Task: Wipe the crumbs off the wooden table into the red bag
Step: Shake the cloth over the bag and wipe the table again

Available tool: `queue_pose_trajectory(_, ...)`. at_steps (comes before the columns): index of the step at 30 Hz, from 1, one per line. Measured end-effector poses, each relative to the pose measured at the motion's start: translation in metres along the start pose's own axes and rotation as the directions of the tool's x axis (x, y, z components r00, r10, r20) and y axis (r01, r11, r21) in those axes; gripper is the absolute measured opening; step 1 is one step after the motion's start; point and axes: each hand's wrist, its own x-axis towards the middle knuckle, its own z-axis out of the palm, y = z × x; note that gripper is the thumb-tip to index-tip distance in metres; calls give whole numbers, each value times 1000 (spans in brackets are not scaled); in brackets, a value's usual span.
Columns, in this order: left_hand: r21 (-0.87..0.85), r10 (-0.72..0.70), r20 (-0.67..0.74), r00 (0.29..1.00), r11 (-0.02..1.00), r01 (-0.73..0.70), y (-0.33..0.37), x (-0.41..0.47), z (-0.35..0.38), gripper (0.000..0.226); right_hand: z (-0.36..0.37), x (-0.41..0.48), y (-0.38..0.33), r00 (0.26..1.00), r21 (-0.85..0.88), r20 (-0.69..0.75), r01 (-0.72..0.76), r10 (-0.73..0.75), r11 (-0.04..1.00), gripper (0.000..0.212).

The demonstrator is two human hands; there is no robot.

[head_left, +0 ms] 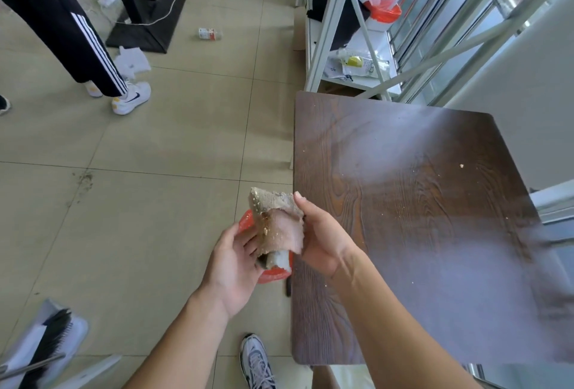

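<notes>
The dark wooden table (419, 233) fills the right half of the view, with a few pale crumbs (461, 166) scattered on it. Just off its left edge, both hands hold a greyish-pink cloth (278, 227) with crumbs stuck to it. My right hand (323, 242) grips the cloth's right side. My left hand (231, 267) holds its lower left side and the red bag (273, 273). The bag sits under the cloth and is mostly hidden by it.
Another person's legs in black striped trousers and white shoes (130, 98) stand at the far left. A white metal shelf (357, 31) holding bags stands behind the table. A brush and dustpan (46, 345) lie at the bottom left. My shoe (256, 360) shows below.
</notes>
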Motion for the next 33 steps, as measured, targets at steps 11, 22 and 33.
queue_pose_trajectory(11, 289, 156, 100, 983, 940, -179, 3, 2, 37, 36, -29, -3, 8, 832, -690, -319, 124, -454, 713, 27)
queue_pose_trajectory(22, 779, 427, 354, 832, 358, -515, -55, 1, 112, 32, -76, -37, -18, 985, -70, -105, 127, -134, 989, 26)
queue_pose_trajectory(33, 737, 416, 188, 890, 539, -408, -90, 31, 121, 34, -216, -76, -115, 711, -221, -591, 311, -380, 924, 29)
